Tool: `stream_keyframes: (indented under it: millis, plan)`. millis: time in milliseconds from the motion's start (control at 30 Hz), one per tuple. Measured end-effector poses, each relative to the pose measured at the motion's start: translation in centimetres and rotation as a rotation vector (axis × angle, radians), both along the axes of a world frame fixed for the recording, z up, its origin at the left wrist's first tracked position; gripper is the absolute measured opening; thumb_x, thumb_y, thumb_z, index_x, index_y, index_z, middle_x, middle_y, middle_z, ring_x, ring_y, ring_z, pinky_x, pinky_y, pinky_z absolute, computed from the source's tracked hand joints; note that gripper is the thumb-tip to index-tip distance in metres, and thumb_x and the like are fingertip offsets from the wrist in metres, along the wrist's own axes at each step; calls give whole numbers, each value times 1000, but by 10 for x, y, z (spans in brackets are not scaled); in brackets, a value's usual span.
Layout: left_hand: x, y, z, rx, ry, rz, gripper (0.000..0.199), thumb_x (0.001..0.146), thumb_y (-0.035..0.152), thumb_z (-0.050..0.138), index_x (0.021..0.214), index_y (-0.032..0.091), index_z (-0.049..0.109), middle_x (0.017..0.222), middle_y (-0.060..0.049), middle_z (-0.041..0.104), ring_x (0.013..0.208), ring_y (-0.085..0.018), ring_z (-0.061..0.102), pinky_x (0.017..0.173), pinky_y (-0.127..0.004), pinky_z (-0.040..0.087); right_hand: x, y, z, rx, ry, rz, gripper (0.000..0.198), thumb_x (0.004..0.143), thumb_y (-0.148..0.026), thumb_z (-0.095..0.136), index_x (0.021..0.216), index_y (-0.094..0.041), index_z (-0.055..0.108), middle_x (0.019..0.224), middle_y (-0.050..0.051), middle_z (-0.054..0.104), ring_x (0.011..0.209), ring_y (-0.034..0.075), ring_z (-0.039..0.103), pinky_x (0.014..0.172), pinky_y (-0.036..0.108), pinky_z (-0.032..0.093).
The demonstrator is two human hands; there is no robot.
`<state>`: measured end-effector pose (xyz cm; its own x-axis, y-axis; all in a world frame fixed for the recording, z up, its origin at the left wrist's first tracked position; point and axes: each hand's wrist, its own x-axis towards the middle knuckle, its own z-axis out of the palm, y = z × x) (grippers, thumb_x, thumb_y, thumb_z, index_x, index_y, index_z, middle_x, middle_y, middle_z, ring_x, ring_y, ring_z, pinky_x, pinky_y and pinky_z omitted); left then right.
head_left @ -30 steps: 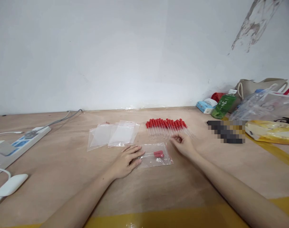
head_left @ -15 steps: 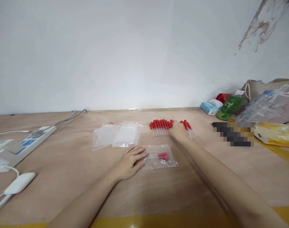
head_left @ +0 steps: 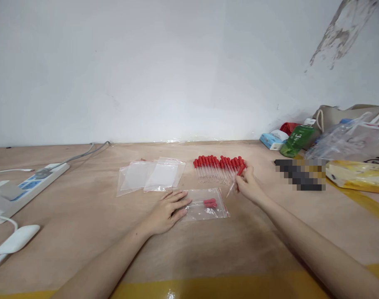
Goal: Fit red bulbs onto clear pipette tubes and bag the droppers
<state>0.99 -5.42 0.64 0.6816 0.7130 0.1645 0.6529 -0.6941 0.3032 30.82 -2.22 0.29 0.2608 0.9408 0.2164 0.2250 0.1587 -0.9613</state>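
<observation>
My left hand (head_left: 170, 211) lies flat with spread fingers, its fingertips on the left end of a clear zip bag (head_left: 195, 214). Inside that bag are droppers (head_left: 210, 202) with red rubber bulbs and thin clear stems. My right hand (head_left: 249, 185) pinches a single dropper (head_left: 240, 170) by its red bulb, the clear stem slanting down to the left. Just behind it, a row of droppers (head_left: 212, 162) lies side by side on the table, red bulbs toward the wall.
Overlapping clear zip bags (head_left: 161, 176) lie behind my left hand. At the left are a power strip (head_left: 49, 176) and a white charger (head_left: 18, 239). A green bottle (head_left: 297, 139), a tissue pack (head_left: 272, 140) and plastic bags (head_left: 339, 137) stand at the right.
My right hand has moved from the row of droppers to the right and toward me, and now holds one dropper. My left hand stays on the bag. The whole view has shifted slightly.
</observation>
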Motion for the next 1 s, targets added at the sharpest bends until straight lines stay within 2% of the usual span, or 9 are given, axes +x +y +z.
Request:
stream_keyframes:
  millis: [33, 133, 233, 300, 433, 667, 867, 933, 1000]
  plan:
    - [0, 0, 0, 1, 3, -1, 37, 90, 39, 36, 126, 33, 44, 137, 0, 38, 126, -20, 33, 106, -45, 23, -2, -9, -5, -18, 42, 23, 71, 65, -19, 50, 127, -20, 16, 60, -7, 47, 38, 12, 46, 40, 27, 42]
    - [-1, 1, 1, -3, 9, -9, 37, 90, 39, 36, 125, 34, 44, 137, 1, 37, 127, -19, 32, 105, -44, 24, -8, -26, -16, -30, 155, -50, 62, 65, -20, 48, 119, -22, 18, 55, -10, 44, 36, 10, 44, 36, 23, 39]
    - [-2, 2, 2, 7, 11, -15, 36, 90, 39, 36, 125, 34, 43, 137, 1, 37, 127, -19, 32, 105, -45, 25, -12, -28, -19, -15, 237, -127, 48, 64, -20, 50, 106, -23, 25, 56, -10, 47, 40, 10, 48, 37, 21, 40]
    - [-2, 3, 1, 18, 8, -21, 36, 90, 38, 37, 125, 34, 44, 137, 0, 38, 127, -20, 32, 105, -46, 24, -14, -27, -18, -2, 287, -126, 45, 63, -22, 53, 99, -24, 27, 61, -9, 49, 45, 11, 53, 42, 23, 45]
    - [-1, 3, 0, 22, -18, -25, 36, 89, 37, 39, 124, 33, 45, 136, 0, 39, 126, -21, 34, 105, -47, 24, -21, -26, -18, 3, 356, -28, 48, 60, -28, 60, 94, -24, 27, 66, -8, 51, 52, 12, 59, 52, 28, 52]
    - [-1, 3, -3, 14, -14, -3, 36, 89, 38, 38, 124, 33, 45, 136, 1, 39, 126, -20, 34, 105, -46, 24, -24, -37, -20, -32, 368, 44, 50, 59, -28, 63, 95, -24, 29, 64, -8, 52, 49, 12, 57, 48, 26, 49]
    - [0, 2, 0, 2, -7, 5, 39, 89, 39, 37, 128, 31, 41, 136, 0, 39, 127, -19, 33, 105, -42, 26, -11, -37, -16, -124, 475, 131, 39, 60, -35, 66, 89, -22, 42, 68, -4, 58, 62, 13, 60, 65, 31, 51]
    - [0, 1, 2, 3, -10, 14, 42, 89, 39, 37, 130, 29, 38, 135, -1, 40, 126, -18, 33, 106, -42, 26, -7, -35, -18, -136, 404, 180, 36, 60, -37, 67, 86, -20, 49, 67, -3, 58, 61, 12, 58, 64, 30, 49]
    - [1, 0, 3, 7, -15, 24, 44, 89, 39, 38, 131, 28, 36, 135, -1, 41, 126, -19, 34, 105, -41, 27, -5, -34, -20, -121, 230, 235, 33, 60, -37, 67, 85, -19, 56, 67, -2, 57, 57, 11, 54, 60, 29, 47]
